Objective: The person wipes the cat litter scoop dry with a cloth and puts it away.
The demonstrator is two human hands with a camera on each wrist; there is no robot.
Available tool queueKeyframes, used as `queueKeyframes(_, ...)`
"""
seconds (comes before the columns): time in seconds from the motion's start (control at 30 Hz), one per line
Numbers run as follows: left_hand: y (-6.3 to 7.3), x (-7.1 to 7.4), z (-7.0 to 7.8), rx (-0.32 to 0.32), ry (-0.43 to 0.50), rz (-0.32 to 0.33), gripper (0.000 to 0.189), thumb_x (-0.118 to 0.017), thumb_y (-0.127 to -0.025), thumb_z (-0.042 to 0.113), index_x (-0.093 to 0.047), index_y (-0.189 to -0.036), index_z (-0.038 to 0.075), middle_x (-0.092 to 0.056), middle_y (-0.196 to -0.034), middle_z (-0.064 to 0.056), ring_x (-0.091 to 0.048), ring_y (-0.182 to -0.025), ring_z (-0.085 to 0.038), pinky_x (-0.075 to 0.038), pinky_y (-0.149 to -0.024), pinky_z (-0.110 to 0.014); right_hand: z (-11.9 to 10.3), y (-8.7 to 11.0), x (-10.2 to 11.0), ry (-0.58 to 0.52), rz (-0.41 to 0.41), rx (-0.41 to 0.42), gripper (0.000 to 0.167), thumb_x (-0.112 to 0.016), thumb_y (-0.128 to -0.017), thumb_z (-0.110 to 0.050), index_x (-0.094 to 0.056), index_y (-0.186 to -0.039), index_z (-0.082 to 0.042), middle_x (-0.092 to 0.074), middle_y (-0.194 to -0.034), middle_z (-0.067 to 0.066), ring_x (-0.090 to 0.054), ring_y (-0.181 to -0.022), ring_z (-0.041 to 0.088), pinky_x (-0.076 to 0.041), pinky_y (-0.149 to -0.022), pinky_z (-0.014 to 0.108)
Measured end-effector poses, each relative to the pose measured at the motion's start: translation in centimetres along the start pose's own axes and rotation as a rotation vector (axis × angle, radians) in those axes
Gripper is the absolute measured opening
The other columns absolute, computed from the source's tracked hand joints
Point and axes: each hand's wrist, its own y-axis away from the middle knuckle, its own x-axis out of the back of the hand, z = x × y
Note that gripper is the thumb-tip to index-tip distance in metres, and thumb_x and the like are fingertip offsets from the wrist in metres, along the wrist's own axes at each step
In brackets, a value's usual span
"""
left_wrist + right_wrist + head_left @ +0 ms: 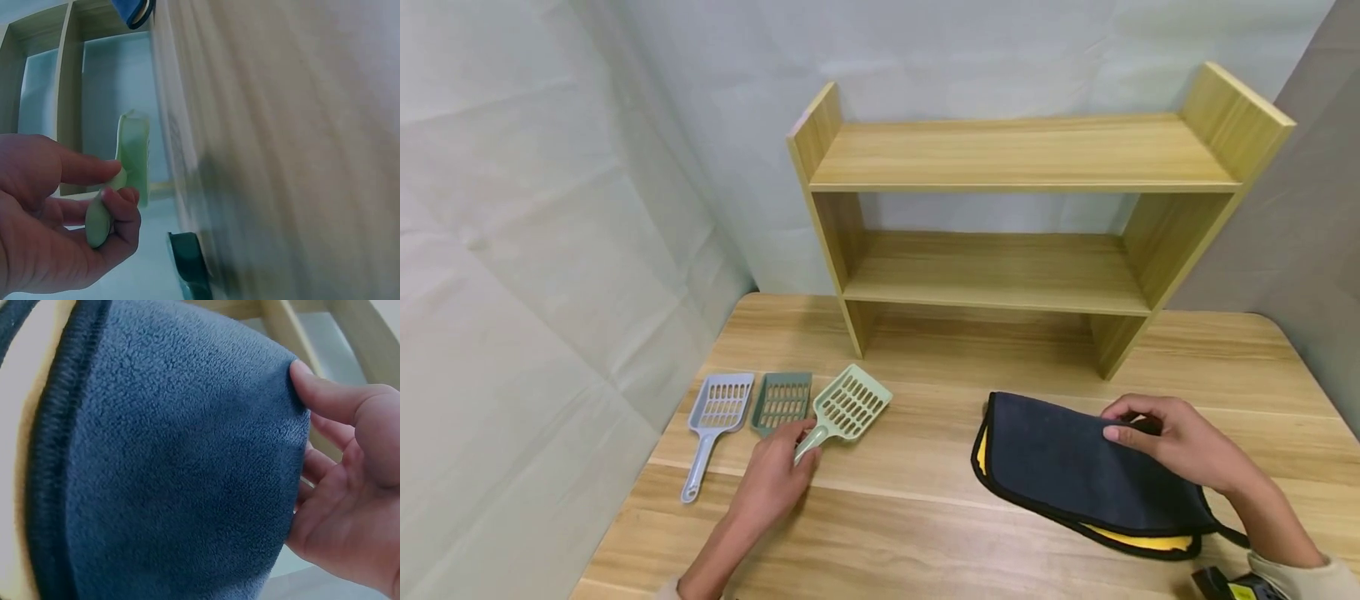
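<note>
My left hand (778,471) grips the handle of a light green slotted litter scoop (852,402), its head tilted toward the shelf. In the left wrist view the thumb and fingers wrap the green handle (99,219). Just left of that hand lies a dark green scoop (784,400), its handle hidden by the hand. Farther left is a pale blue scoop (706,433), flat on the table. My right hand (1180,437) pinches the folded edge of a dark blue cloth (1075,467) with yellow lining and black trim. The plush cloth (187,450) fills much of the right wrist view.
A two-tier wooden shelf (1000,292) stands at the back of the wooden table (910,517). A black and yellow object (1236,586) shows at the lower right, partly cut off. Grey-white fabric (550,250) hangs behind and to the left.
</note>
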Motion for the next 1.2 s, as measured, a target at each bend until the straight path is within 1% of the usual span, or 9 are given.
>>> queueKeyframes(0.2,-0.8,-0.1,1.0,-0.023,-0.016,0.017,0.033,-0.083,-0.09,0.002,-0.074,-0.121,-0.004,-0.075,-0.098,-0.012,-0.069,-0.09,-0.023,-0.056,-0.079,-0.043,-1.0,0.4,0.1,-0.076,0.02,0.017,0.016,-0.072,-0.1,-0.001,-0.075,-0.109,-0.014,-0.072,-0.101,-0.008,-0.066,-0.085,0.01,-0.053,-0.07,0.025)
queueKeyframes(0.37,-1.7,-0.2,1.8,-0.027,-0.012,0.026,0.031,-0.085,-0.09,0.005,-0.077,-0.119,-0.002,-0.075,-0.096,-0.012,-0.07,-0.089,-0.024,-0.055,-0.078,-0.045,-2.2,0.9,0.1,-0.141,0.072,0.083,0.021,-0.07,-0.098,0.008,-0.074,-0.112,-0.008,-0.072,-0.103,-0.009,-0.066,-0.087,0.01,-0.053,-0.07,0.024)
queueKeyframes(0.53,-2.2,-0.2,2.5,-0.052,-0.011,0.052,0.03,-0.086,-0.089,0.007,-0.078,-0.117,-0.002,-0.075,-0.095,-0.011,-0.07,-0.087,-0.024,-0.055,-0.076,-0.044,-3.5,1.2,0.2,-0.199,0.156,0.149,0.027,-0.069,-0.094,0.017,-0.074,-0.112,-0.002,-0.072,-0.107,-0.009,-0.066,-0.092,0.007,-0.053,-0.075,0.021)
queueKeyframes(0.73,-2.5,-0.4,3.1,-0.083,-0.024,0.066,0.03,-0.087,-0.088,0.008,-0.078,-0.116,-0.001,-0.076,-0.095,-0.01,-0.071,-0.086,-0.023,-0.056,-0.074,-0.043,-4.7,1.3,0.4,-0.307,0.228,0.24,0.031,-0.066,-0.089,0.027,-0.073,-0.108,0.003,-0.072,-0.108,-0.002,-0.066,-0.1,0.008,-0.052,-0.082,0.017)
queueKeyframes(0.83,-2.5,-0.5,3.3,-0.1,-0.026,0.069,0.03,-0.087,-0.088,0.007,-0.078,-0.115,0.0,-0.076,-0.095,-0.01,-0.07,-0.086,-0.022,-0.056,-0.074,-0.042,-5.2,1.2,0.4,-0.38,0.263,0.292,0.032,-0.063,-0.088,0.03,-0.073,-0.107,0.005,-0.071,-0.114,0.002,-0.066,-0.108,0.009,-0.052,-0.088,0.015)
queueKeyframes(0.93,-2.6,-0.6,3.4,-0.131,-0.028,0.081,0.029,-0.088,-0.087,0.006,-0.078,-0.113,0.0,-0.075,-0.093,-0.009,-0.07,-0.085,-0.022,-0.056,-0.074,-0.042,-5.6,1.1,0.4,-0.465,0.296,0.334,0.032,-0.061,-0.088,0.032,-0.072,-0.108,0.009,-0.07,-0.122,0.003,-0.065,-0.117,0.011,-0.052,-0.094,0.014)
queueKeyframes(1.03,-2.7,-0.7,3.7,-0.156,-0.033,0.096,0.03,-0.089,-0.085,0.006,-0.078,-0.112,-0.001,-0.075,-0.092,-0.009,-0.069,-0.083,-0.021,-0.056,-0.073,-0.042,-6.2,1.0,0.4,-0.522,0.327,0.333,0.031,-0.059,-0.088,0.033,-0.07,-0.108,0.012,-0.069,-0.127,0.004,-0.064,-0.123,0.013,-0.053,-0.096,0.015)
queueKeyframes(1.13,-2.8,-0.8,4.1,-0.164,-0.026,0.094,0.031,-0.089,-0.085,0.006,-0.078,-0.113,-0.001,-0.074,-0.091,-0.008,-0.068,-0.082,-0.02,-0.055,-0.073,-0.041,-6.9,1.0,0.5,-0.532,0.36,0.289,0.028,-0.058,-0.089,0.032,-0.069,-0.107,0.013,-0.07,-0.131,0.005,-0.064,-0.126,0.015,-0.054,-0.096,0.016)
queueKeyframes(1.2,-2.9,-0.9,4.5,-0.161,-0.009,0.078,0.032,-0.089,-0.086,0.007,-0.078,-0.115,-0.002,-0.074,-0.092,-0.008,-0.068,-0.082,-0.02,-0.054,-0.073,-0.039,-7.2,0.9,0.5,-0.531,0.366,0.274,0.024,-0.058,-0.091,0.03,-0.068,-0.106,0.014,-0.071,-0.135,0.007,-0.065,-0.128,0.016,-0.054,-0.096,0.016)
